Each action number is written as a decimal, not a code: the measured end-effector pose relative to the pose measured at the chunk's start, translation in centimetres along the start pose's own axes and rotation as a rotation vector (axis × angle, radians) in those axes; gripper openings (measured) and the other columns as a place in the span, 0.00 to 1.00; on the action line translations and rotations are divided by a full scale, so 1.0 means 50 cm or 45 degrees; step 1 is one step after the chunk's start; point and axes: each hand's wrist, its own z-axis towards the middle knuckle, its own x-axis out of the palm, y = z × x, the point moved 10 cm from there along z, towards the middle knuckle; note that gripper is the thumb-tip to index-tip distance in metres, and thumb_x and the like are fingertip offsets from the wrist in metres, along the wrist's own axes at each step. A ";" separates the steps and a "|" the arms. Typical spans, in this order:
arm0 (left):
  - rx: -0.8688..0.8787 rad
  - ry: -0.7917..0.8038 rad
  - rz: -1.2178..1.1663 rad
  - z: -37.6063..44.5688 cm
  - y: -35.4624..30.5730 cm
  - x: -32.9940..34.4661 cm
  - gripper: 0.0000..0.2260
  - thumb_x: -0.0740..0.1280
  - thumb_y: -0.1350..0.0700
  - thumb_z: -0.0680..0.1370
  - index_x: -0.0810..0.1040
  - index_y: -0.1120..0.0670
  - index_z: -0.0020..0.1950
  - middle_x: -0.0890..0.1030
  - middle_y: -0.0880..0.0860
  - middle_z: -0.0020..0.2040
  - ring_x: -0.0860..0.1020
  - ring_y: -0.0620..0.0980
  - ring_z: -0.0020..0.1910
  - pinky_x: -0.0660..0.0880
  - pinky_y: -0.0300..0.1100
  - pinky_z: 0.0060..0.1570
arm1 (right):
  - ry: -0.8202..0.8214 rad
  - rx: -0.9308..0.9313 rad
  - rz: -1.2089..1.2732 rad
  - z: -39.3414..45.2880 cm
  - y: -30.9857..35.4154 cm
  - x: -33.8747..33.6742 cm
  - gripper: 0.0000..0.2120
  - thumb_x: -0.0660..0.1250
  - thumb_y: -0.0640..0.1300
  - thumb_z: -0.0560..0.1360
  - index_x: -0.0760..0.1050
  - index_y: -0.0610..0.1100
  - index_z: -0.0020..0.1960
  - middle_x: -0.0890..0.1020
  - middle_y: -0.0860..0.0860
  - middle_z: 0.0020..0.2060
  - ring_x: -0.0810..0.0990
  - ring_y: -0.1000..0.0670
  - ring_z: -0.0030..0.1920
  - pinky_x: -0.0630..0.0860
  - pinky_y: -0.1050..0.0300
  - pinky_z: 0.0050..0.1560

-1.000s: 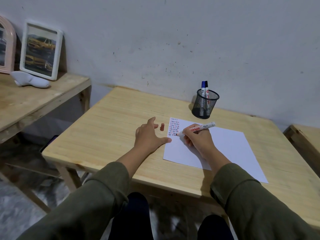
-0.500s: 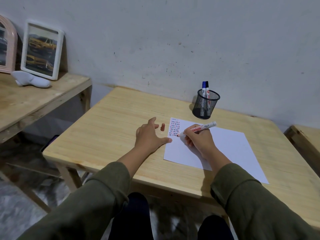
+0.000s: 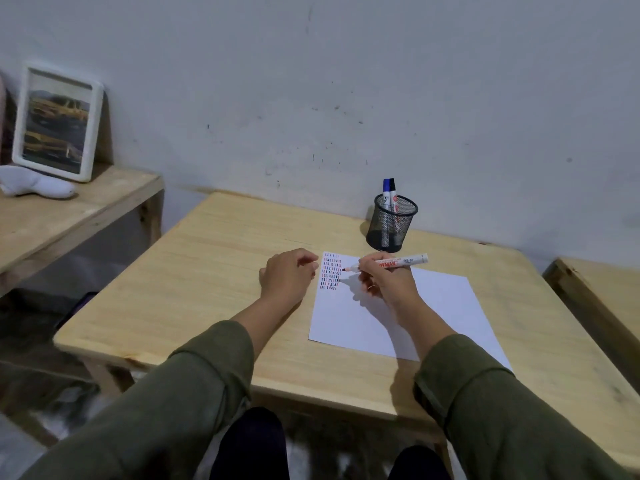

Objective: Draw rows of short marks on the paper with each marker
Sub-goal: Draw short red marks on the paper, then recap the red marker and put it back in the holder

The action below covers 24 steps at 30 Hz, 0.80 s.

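The right hand (image 3: 386,284) pinches the light, rigid red marker (image 3: 388,264) near its tip above the paper (image 3: 433,306) on the worktop (image 3: 207,271); the left hand (image 3: 287,277), loosely curled, seems empty

We see a pale, straw-yellow wooden bench (image 3: 214,278) with a fine straight grain. The paper (image 3: 433,306) on it is plain white, and in its far left corner sits a block of short marks (image 3: 331,271) in alternating rows of red and dark blue-black. The marker (image 3: 394,264) has a white barrel with red lettering and a red tip. The pen cup (image 3: 392,223) near the bench's far edge is black wire mesh; the markers in it (image 3: 389,195) are white, one with a blue cap. Our sleeves (image 3: 512,410) are olive green. The wall (image 3: 346,98) is grey-white, speckled with small dark spots. The picture frame (image 3: 57,121) is white around a yellow-and-brown picture.
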 end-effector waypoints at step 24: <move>-0.103 0.142 -0.830 0.063 -0.207 0.084 0.06 0.66 0.49 0.76 0.80 0.46 0.40 0.83 0.51 0.48 0.80 0.49 0.49 0.71 0.41 0.46 | 0.033 -0.135 0.216 0.063 0.182 -0.061 0.04 0.64 0.38 0.76 0.77 0.40 0.47 0.77 0.46 0.30 0.74 0.51 0.27 0.70 0.63 0.26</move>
